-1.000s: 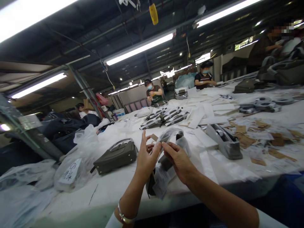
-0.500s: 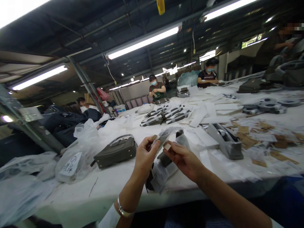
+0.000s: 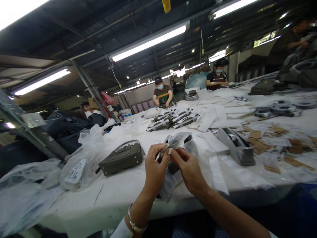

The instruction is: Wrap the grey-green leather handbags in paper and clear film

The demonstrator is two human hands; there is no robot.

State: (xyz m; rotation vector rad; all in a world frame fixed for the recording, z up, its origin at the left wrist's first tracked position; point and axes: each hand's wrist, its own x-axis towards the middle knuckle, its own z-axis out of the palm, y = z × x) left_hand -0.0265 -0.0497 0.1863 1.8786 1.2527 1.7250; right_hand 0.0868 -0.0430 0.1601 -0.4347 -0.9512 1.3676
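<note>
In front of me a dark grey-green handbag, partly under clear plastic, lies on the table behind my hands. My left hand is closed around its plastic-wrapped handle. My right hand pinches a small pale piece against the handle, its fingertips meeting those of the left. What the piece is made of I cannot make out. The fingers hide much of the handle's near end. To the left stands another handbag of the same colour, with a wrapped handle.
Clear plastic bags lie at the left, one with a handwritten label. On the right are a grey open-topped holder and scattered brown cards. Wrapped handles and white sheets fill the middle. Co-workers sit across the table.
My right hand has moved left and brought the small pale piece up to the handle. Both hands now meet. The co-worker opposite has lowered their hands to the table.
</note>
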